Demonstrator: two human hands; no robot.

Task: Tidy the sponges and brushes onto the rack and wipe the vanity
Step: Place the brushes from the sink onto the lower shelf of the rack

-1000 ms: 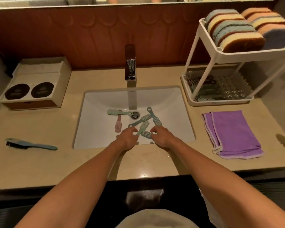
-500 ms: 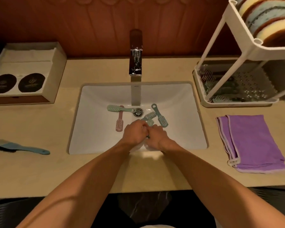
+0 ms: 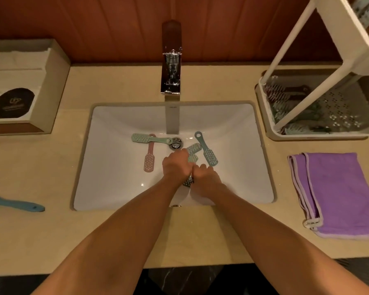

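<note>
Both my hands meet low in the white sink [image 3: 115, 188]. My left hand [image 3: 176, 166] is closed around small green brushes [image 3: 193, 151] whose heads stick out past its fingers. My right hand [image 3: 205, 177] presses against it, closed on a brush whose bristled head [image 3: 188, 182] peeks out between the two wrists. Loose in the basin lie a green brush [image 3: 145, 138], a pink brush [image 3: 149, 159] and a teal brush [image 3: 207, 151]. The white rack [image 3: 320, 134] stands at the right, with several brushes in its lower tray. A purple cloth [image 3: 339, 192] lies folded in front of it.
The chrome faucet [image 3: 172, 77] reaches over the basin just behind my hands. A long-handled blue brush [image 3: 17, 204] lies on the counter at the left. A tissue box [image 3: 19, 86] sits at the back left. The rack's upper shelf is cut off at the top right.
My hands have moved together from open fingertips on the brushes to closed grips. The view has tilted down and closer to the sink.
</note>
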